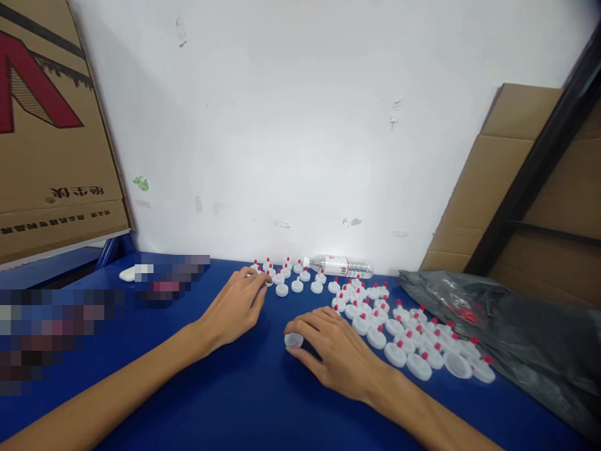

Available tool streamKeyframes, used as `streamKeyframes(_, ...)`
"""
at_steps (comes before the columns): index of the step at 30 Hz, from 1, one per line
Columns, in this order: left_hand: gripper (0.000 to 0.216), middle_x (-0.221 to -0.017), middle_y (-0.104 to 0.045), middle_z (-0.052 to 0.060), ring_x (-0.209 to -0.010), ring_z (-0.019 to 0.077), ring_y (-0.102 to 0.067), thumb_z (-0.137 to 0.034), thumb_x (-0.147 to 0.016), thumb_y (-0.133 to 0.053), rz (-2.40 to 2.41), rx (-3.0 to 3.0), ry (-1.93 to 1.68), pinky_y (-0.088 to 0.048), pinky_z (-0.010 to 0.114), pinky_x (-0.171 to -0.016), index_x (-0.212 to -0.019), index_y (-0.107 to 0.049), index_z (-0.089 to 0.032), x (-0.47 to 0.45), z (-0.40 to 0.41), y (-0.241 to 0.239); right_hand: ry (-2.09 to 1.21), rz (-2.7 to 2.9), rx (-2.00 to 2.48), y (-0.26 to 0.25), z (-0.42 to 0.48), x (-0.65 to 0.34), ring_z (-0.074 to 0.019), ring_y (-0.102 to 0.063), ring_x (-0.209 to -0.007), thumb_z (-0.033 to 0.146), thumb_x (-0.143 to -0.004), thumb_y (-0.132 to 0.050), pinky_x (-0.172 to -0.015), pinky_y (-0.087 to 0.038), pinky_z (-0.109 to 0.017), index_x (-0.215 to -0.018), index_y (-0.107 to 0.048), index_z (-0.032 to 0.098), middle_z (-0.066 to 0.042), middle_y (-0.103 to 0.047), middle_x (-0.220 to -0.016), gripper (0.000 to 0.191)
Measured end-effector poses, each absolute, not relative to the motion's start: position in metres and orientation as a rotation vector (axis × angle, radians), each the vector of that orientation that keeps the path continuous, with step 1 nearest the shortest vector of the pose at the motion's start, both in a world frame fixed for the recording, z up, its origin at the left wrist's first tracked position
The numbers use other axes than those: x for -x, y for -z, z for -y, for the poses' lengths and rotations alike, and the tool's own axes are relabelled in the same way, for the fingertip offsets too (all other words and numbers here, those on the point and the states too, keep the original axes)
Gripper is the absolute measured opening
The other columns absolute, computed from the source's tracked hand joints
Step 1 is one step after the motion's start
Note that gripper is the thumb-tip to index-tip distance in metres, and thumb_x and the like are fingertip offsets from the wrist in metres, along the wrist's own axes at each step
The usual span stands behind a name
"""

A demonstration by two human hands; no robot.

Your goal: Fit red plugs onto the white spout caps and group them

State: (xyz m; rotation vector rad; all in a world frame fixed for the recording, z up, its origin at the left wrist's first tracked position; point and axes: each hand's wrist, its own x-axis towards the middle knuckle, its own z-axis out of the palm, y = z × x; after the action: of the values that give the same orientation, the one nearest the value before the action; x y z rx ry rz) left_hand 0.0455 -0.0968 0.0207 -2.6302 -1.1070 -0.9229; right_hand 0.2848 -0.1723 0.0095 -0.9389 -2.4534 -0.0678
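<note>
My right hand (335,351) is closed on a white plastic cap (293,340), pinched between thumb and fingers just above the blue table. The cap is tilted, with its round hollow side partly turned toward me. Farther forward, my left hand (240,304) reaches over the back group of caps, its thumb apart from the fingers. Its fingertips are at a small cap (269,280) with some red on it; the fingers partly hide it. Plain white caps without a visible red tip (282,290) stand beside that hand. Many red-tipped white caps (419,366) stand right of my right hand.
A clear plastic bottle (338,265) lies against the white wall (300,125). Dark plastic sheeting (530,351) covers the right side of the blue table (225,401). Cardboard (493,169) leans behind it. A large printed carton (61,163) stands at left, near a white object (133,274).
</note>
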Motion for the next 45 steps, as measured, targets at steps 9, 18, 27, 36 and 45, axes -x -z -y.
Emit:
streamKeyframes(9,0.033,-0.123,-0.065,0.016,-0.119,0.0318,-0.058,-0.017,-0.095,-0.045,1.214,2.650,0.743,-0.049,0.050,-0.100,-0.126,-0.055,-0.016,-0.024,0.070,-0.002,0.109,2.508,0.983,-0.008,0.171,-0.287,-0.0199,-0.065,-0.090,0.019,-0.102,-0.054,-0.086,-0.047,-0.037,-0.123,-0.057,0.025,-0.003,-0.068,-0.107,0.022)
streamKeyframes(18,0.032,-0.129,-0.060,0.015,-0.125,0.0311,-0.054,-0.018,-0.096,-0.039,1.315,2.746,0.606,-0.044,0.052,-0.106,-0.126,-0.050,-0.019,-0.025,0.066,0.002,0.296,2.622,0.984,-0.009,0.171,-0.288,-0.0178,-0.065,-0.091,0.008,-0.099,-0.052,-0.080,-0.049,-0.030,-0.122,-0.059,0.023,-0.006,-0.064,-0.110,0.028)
streamKeyframes(27,0.035,-0.132,-0.059,0.014,-0.129,0.0309,-0.052,-0.019,-0.096,-0.038,1.333,2.772,0.586,-0.043,0.052,-0.109,-0.129,-0.049,-0.020,-0.024,0.064,0.002,0.312,2.736,0.951,-0.011,0.179,-0.277,-0.0200,-0.064,-0.093,0.025,-0.104,-0.050,-0.082,-0.053,-0.030,-0.119,-0.059,0.015,-0.008,-0.062,-0.108,0.020)
streamKeyframes(36,0.031,-0.126,-0.063,0.014,-0.124,0.0314,-0.054,-0.018,-0.095,-0.039,1.319,2.771,0.597,-0.044,0.051,-0.105,-0.124,-0.051,-0.019,-0.025,0.065,0.001,0.328,2.744,0.988,-0.015,0.183,-0.277,-0.0217,-0.063,-0.096,0.029,-0.104,-0.049,-0.081,-0.050,-0.034,-0.124,-0.057,0.017,-0.008,-0.062,-0.111,0.025)
streamKeyframes(45,0.022,-0.118,-0.066,0.010,-0.114,0.0284,-0.058,-0.017,-0.096,-0.047,1.282,2.793,0.637,-0.045,0.046,-0.100,-0.116,-0.054,-0.022,-0.022,0.055,0.004,0.408,2.678,1.045,-0.013,0.178,-0.279,-0.0206,-0.062,-0.091,0.028,-0.105,-0.048,-0.077,-0.043,-0.035,-0.112,-0.062,0.019,-0.005,-0.064,-0.101,0.018)
